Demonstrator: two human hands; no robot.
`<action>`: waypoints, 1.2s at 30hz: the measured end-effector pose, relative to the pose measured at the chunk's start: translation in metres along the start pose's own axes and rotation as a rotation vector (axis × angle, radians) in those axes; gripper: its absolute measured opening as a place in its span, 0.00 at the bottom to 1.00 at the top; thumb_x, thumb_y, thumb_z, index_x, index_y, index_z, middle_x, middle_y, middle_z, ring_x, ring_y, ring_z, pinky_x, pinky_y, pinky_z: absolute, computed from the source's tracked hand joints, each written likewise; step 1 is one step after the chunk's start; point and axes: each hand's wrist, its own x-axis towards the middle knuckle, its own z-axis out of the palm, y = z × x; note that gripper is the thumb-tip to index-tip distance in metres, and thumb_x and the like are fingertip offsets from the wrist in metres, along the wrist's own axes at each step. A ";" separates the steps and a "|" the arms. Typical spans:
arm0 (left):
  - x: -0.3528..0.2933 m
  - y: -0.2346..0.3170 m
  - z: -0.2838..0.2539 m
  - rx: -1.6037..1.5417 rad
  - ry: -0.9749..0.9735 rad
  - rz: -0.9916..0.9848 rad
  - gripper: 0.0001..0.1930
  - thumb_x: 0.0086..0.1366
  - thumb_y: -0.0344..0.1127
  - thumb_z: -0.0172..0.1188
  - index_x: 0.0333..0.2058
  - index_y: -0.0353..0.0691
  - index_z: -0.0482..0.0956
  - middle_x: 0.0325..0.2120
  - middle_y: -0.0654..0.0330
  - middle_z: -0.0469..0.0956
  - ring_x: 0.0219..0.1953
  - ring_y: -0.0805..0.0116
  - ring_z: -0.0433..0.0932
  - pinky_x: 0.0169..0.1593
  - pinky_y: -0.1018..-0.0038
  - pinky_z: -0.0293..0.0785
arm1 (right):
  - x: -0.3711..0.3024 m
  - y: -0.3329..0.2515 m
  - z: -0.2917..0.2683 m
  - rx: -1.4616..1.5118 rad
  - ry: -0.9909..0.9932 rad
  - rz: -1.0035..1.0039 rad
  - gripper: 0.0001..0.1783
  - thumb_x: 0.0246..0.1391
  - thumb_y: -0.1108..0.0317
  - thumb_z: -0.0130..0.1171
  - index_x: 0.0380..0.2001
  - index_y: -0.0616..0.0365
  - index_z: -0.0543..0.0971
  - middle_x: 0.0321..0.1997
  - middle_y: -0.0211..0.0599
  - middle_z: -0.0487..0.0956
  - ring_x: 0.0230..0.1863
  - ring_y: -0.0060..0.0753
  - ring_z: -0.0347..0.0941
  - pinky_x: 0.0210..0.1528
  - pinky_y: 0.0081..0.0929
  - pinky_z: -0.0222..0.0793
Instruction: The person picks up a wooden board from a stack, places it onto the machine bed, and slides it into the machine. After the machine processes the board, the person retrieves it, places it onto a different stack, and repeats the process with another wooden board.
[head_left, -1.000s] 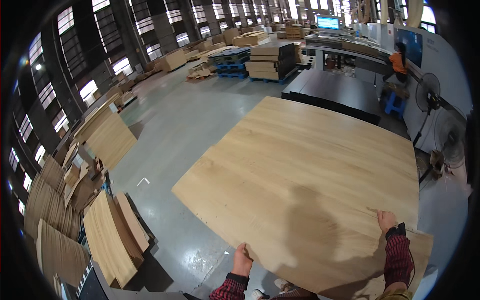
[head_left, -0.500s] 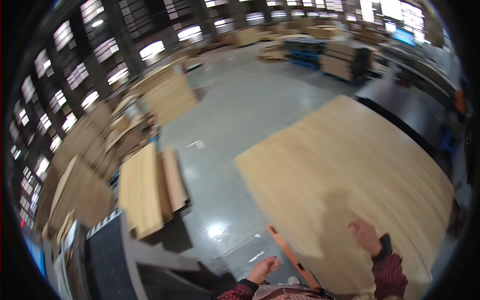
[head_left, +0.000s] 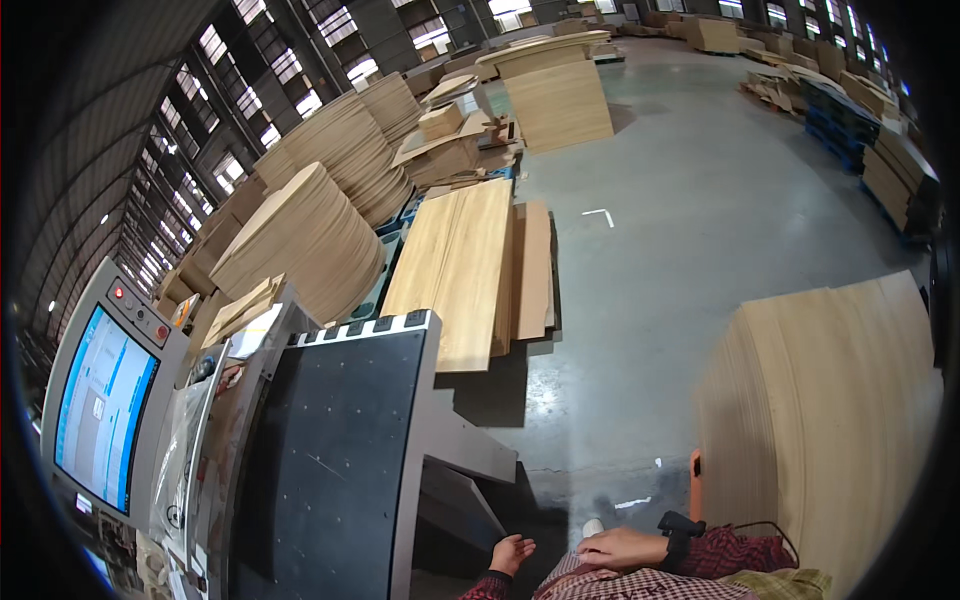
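A glossy grey floor [head_left: 660, 300] is stretching across the centre, catching a bright reflection and bearing a white corner-shaped mark [head_left: 600, 214] at 2 o'clock. Tall, barred windows [head_left: 337, 25] are glowing at 11 o'clock. Tall stacks of thin tan boards [head_left: 305, 235] are standing at 10 o'clock, their edges showing as fine layered lines. Near the centre, a pale, straight-grained rectangular wood panel [head_left: 455, 265] is lying beside narrower pinkish-brown boards [head_left: 533, 265]. Blue pallets [head_left: 835, 125] are sitting at 2 o'clock.

At 4 o'clock, a thick block-shaped stack of pale wood-grain sheets [head_left: 840, 400] is rising near the person's right side, with an upright orange bar [head_left: 697, 485] standing just beside it. At 8 o'clock, a flat, matte-black rectangular machine top [head_left: 325, 430] with scratches and small pale dots is extending; farther left, a lit blue-and-white screen [head_left: 105, 410] is tilting in its pale casing.

The left hand [head_left: 512, 553] is hanging released at 6 o'clock, fingers loosely curled, near the machine top's right edge. The right hand [head_left: 625, 548], at 5 o'clock, is extending relaxed, released fingers before checkered red-and-white cloth [head_left: 600, 583]; whether it is touching the cloth cannot be told.
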 end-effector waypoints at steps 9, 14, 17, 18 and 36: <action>0.075 0.108 0.044 -0.179 -0.067 -0.004 0.17 0.63 0.33 0.43 0.47 0.27 0.60 0.38 0.41 0.71 0.38 0.51 0.75 0.40 0.66 0.74 | 0.062 0.087 -0.089 -0.066 0.232 0.127 0.18 0.55 0.53 0.43 0.37 0.54 0.74 0.32 0.44 0.76 0.35 0.49 0.72 0.37 0.36 0.67; 0.166 0.144 0.048 -0.278 -0.122 0.005 0.14 0.63 0.33 0.43 0.43 0.27 0.63 0.36 0.42 0.72 0.37 0.53 0.75 0.37 0.68 0.76 | 0.089 0.172 -0.111 -0.059 0.195 0.310 0.18 0.53 0.52 0.48 0.37 0.55 0.75 0.30 0.43 0.77 0.31 0.42 0.75 0.34 0.31 0.68; 0.205 0.186 0.108 -0.191 -0.098 -0.019 0.14 0.63 0.36 0.44 0.42 0.30 0.65 0.35 0.47 0.74 0.33 0.59 0.77 0.34 0.72 0.76 | 0.115 0.194 -0.156 0.179 0.233 0.380 0.16 0.53 0.56 0.47 0.35 0.58 0.74 0.27 0.41 0.76 0.29 0.38 0.73 0.33 0.29 0.68; 0.218 0.196 0.120 -0.157 -0.100 -0.041 0.14 0.64 0.36 0.44 0.42 0.31 0.65 0.35 0.49 0.75 0.31 0.61 0.77 0.33 0.73 0.76 | 0.128 0.194 -0.175 0.266 0.256 0.387 0.15 0.54 0.58 0.47 0.34 0.59 0.74 0.26 0.41 0.76 0.29 0.36 0.73 0.33 0.28 0.67; 0.346 0.445 0.247 -0.306 -0.042 0.023 0.14 0.63 0.37 0.42 0.39 0.31 0.67 0.31 0.52 0.76 0.26 0.65 0.78 0.28 0.74 0.77 | 0.445 0.236 -0.459 0.532 -0.126 0.325 0.14 0.57 0.61 0.46 0.33 0.62 0.75 0.28 0.32 0.76 0.29 0.21 0.72 0.33 0.19 0.68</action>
